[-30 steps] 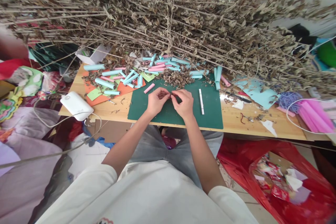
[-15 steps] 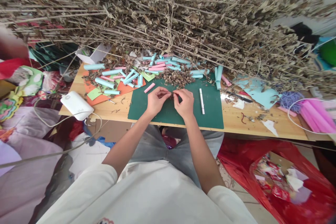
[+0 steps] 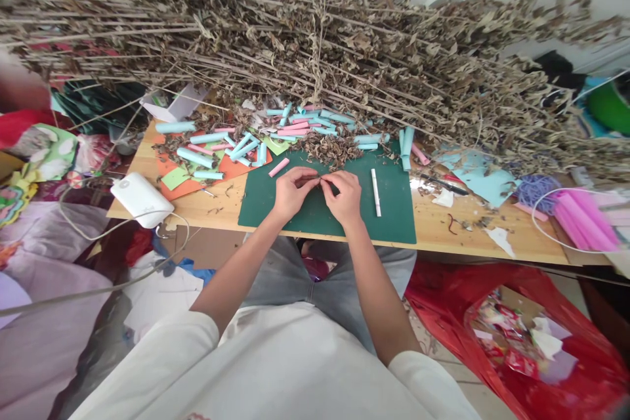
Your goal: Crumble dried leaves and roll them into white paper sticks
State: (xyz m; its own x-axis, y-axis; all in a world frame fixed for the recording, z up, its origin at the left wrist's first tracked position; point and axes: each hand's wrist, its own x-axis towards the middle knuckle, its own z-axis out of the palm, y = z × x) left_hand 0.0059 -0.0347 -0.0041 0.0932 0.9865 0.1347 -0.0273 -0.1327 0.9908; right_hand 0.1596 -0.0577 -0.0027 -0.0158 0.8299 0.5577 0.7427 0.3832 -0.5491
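My left hand (image 3: 293, 191) and my right hand (image 3: 343, 194) meet fingertip to fingertip above the green cutting mat (image 3: 266, 210). Both are closed in a pinch. Between the fingertips is a small dark crumb that looks like dried leaf, mostly hidden by the fingers. Just beyond the hands lies a heap of crumbled dried leaves (image 3: 331, 149) at the mat's far edge. A short pink paper tube (image 3: 279, 167) rests left of my left hand. To the right of my right hand lies a slim white stick, like a pen or tube (image 3: 376, 192).
Blue paper tubes (image 3: 194, 157) and pink ones lie scattered on the wooden table (image 3: 226, 200). A large bundle of dried stalks (image 3: 275, 46) spans the back. A white power bank (image 3: 142, 199) with a cable sits left. Below right hangs a red bag (image 3: 443, 289) of scraps.
The hands stay pinched together over the mat, with fingers shifted only slightly. The whole view has moved a little, so things on the right appear farther left.
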